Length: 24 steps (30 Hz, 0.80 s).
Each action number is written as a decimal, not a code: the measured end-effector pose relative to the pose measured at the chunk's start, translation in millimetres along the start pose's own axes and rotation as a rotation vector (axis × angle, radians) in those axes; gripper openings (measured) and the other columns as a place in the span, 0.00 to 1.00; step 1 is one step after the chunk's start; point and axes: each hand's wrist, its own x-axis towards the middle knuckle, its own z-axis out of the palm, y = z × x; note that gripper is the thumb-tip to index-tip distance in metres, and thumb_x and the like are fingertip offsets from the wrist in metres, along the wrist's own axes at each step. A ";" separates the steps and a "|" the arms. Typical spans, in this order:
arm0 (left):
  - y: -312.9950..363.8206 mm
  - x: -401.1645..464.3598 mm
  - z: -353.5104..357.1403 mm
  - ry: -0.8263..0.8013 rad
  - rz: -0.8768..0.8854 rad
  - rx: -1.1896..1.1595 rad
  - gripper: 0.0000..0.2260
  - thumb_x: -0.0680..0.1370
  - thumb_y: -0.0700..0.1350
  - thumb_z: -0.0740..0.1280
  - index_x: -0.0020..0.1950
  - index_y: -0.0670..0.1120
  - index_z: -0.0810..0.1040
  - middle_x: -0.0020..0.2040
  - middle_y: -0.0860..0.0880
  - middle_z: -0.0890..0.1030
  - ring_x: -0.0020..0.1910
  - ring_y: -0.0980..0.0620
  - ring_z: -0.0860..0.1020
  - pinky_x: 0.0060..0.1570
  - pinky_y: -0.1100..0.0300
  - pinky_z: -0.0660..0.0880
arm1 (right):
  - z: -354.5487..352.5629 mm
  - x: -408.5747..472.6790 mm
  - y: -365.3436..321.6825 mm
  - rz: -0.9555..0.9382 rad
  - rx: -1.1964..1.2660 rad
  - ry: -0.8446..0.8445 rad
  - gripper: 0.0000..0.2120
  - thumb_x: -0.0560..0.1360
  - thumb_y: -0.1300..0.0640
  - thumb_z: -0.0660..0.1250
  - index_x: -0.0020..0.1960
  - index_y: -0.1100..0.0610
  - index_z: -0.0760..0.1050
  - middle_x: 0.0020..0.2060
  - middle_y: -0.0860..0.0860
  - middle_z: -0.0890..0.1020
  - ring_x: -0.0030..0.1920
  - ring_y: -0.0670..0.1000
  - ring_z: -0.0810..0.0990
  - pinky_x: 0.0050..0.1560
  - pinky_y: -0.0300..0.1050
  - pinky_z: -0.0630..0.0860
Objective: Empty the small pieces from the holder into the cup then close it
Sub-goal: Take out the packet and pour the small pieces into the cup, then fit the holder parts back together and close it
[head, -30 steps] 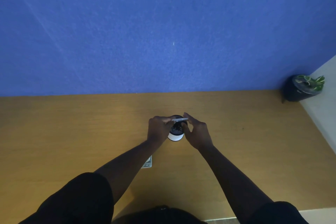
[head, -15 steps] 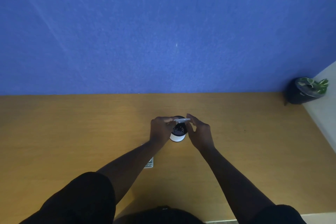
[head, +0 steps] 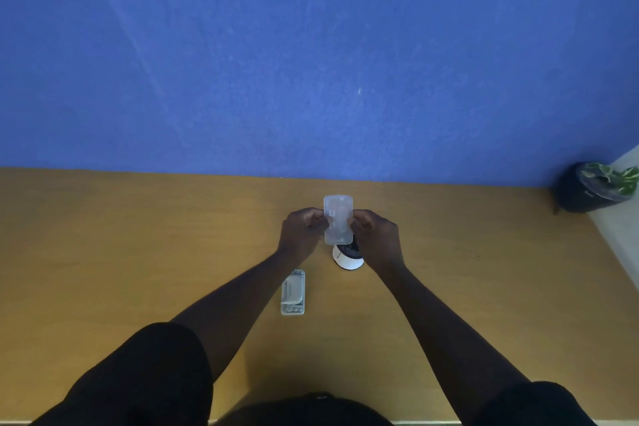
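A clear plastic holder (head: 338, 219) is lifted upright, its flat face toward me, just above and behind a small white cup (head: 348, 258). My left hand (head: 301, 231) pinches the holder's left edge and my right hand (head: 377, 235) pinches its right edge. The cup stands on the wooden table (head: 138, 245) and shows dark contents at its mouth, partly hidden by the holder and my right hand. A second clear rectangular piece (head: 293, 292), which looks like the holder's other half, lies flat on the table near my left forearm.
A blue wall (head: 311, 62) rises directly behind the table. A dark pot with a green plant (head: 594, 187) sits on the floor at the far right, beyond the table's right edge.
The holder was held flat and edge-on over the cup; now it is turned upright and raised, its broad face visible. My left arm has shifted, uncovering the clear piece on the table.
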 end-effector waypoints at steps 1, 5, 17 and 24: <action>-0.8 -0.9 -5.4 -0.003 -0.062 -0.087 0.05 0.75 0.41 0.71 0.47 0.41 0.84 0.39 0.44 0.84 0.36 0.47 0.81 0.37 0.57 0.79 | 3.4 0.7 -5.1 0.021 0.002 -0.015 0.09 0.77 0.57 0.63 0.51 0.55 0.82 0.38 0.44 0.81 0.35 0.40 0.77 0.35 0.22 0.66; -4.3 -9.4 -27.5 -0.031 -0.221 -0.280 0.09 0.75 0.41 0.71 0.50 0.36 0.83 0.37 0.45 0.81 0.33 0.50 0.80 0.26 0.64 0.75 | 18.8 -0.4 -20.5 0.106 0.081 -0.063 0.08 0.76 0.57 0.66 0.50 0.56 0.83 0.38 0.45 0.83 0.34 0.34 0.78 0.35 0.23 0.68; -66.9 -36.2 -96.6 0.162 -0.438 -0.223 0.06 0.74 0.40 0.72 0.47 0.38 0.84 0.43 0.40 0.83 0.43 0.43 0.83 0.41 0.46 0.83 | 98.2 -45.9 -14.7 0.240 -0.269 -0.399 0.14 0.79 0.55 0.59 0.55 0.64 0.78 0.56 0.57 0.81 0.55 0.56 0.79 0.52 0.43 0.72; -81.0 -42.4 -122.6 0.145 -0.487 -0.219 0.07 0.75 0.37 0.69 0.52 0.38 0.83 0.50 0.38 0.84 0.50 0.39 0.83 0.46 0.45 0.82 | 128.4 -62.4 -14.9 0.419 -0.243 -0.431 0.14 0.77 0.55 0.61 0.54 0.64 0.77 0.53 0.59 0.83 0.48 0.55 0.79 0.44 0.41 0.69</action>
